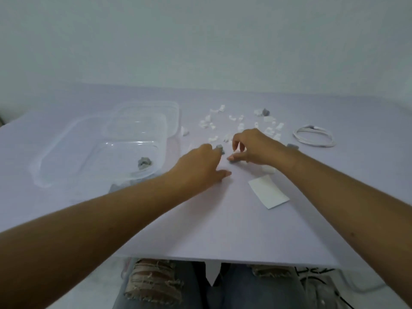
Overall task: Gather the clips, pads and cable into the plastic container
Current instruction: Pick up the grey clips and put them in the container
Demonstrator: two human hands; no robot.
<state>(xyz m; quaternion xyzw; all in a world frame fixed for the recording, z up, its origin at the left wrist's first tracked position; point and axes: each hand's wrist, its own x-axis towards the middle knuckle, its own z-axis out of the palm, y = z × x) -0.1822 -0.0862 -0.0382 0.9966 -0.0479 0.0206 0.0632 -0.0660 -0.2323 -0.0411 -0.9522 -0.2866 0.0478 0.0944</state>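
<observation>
Your left hand (200, 166) reaches forward over the table (200, 230), thumb splayed out to the side and flat on the surface. Its fingertips are at a small grey clip (219, 148); the blur there leaves it unclear whether they grip it or only touch it. Your right hand (256, 148) arches just beside it, thumb and fingers held apart with a gap between them. The thumb tip is down on another small grey piece (233, 161).

The clear plastic container (66, 157) sits to your left, well apart from both hands, with a few grey clips (144, 163) lying in its near right corner. Its lid (156, 110) lies behind it, partly under the far edge. One more grey piece (114, 187) rests on the table by the container's front edge.

Beyond your hands the white clips (240, 124) lie scattered, with a grey one (265, 111) among them at the far side. The white cable (314, 137) lies coiled to the right. A flat white pad (268, 192) lies near you, under your right forearm's line.
</observation>
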